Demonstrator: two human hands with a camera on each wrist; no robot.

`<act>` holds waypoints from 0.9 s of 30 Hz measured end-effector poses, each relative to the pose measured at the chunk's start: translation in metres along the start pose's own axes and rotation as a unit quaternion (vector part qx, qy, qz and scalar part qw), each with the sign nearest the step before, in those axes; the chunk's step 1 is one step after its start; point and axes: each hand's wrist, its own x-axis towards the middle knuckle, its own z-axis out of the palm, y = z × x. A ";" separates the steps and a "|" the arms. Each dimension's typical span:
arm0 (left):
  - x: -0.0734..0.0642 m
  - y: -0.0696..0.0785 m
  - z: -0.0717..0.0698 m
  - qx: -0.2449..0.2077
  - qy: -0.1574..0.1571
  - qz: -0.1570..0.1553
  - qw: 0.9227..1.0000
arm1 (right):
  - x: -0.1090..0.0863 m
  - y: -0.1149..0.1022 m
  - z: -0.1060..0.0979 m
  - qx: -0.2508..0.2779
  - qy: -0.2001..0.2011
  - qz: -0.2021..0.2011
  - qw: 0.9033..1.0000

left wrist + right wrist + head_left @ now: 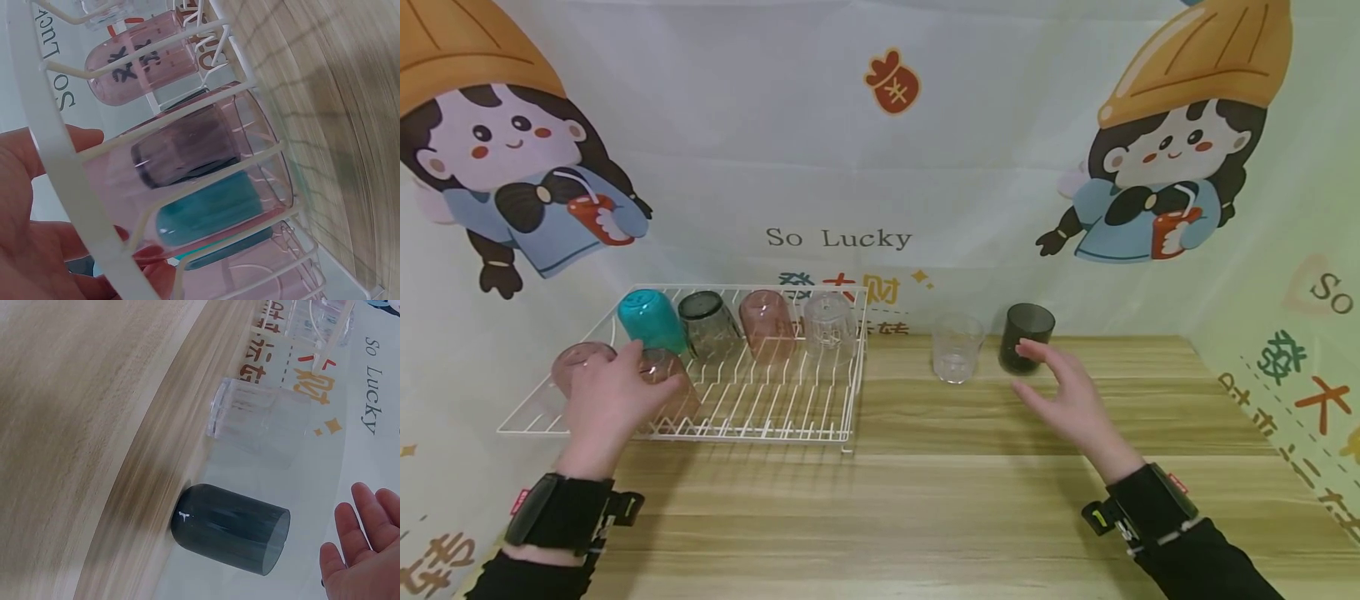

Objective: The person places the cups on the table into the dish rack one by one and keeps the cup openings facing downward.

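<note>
Near the front left of a white wire rack [760, 436], my left hand [613, 392] grips an upside-down pink glass [673, 392], thumb on one side and fingers on the other. In the left wrist view, the fingers of the left hand [37, 231] lie around the base of that pink glass [112, 181], beyond the rack's wires. A second pink glass [571, 360] is just left of it. My right hand [1078, 408] is spread, holding nothing, in front of a dark grey glass [1028, 329] standing upright on the table. In the right wrist view, its fingers [353, 534] are apart from that glass.
Along the rack's back row sit a turquoise glass [651, 319], a smoky grey glass [709, 327], a pink glass [767, 325] and a clear glass [831, 329]. Another clear glass [957, 350] stands on the wooden table [880, 517], left of the dark one. Printed cloth [850, 175] hangs behind.
</note>
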 end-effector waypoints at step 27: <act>-0.015 0.014 -0.004 -0.089 0.137 0.015 0.986 | 0.004 0.012 0.000 -0.013 0.001 0.000 1.000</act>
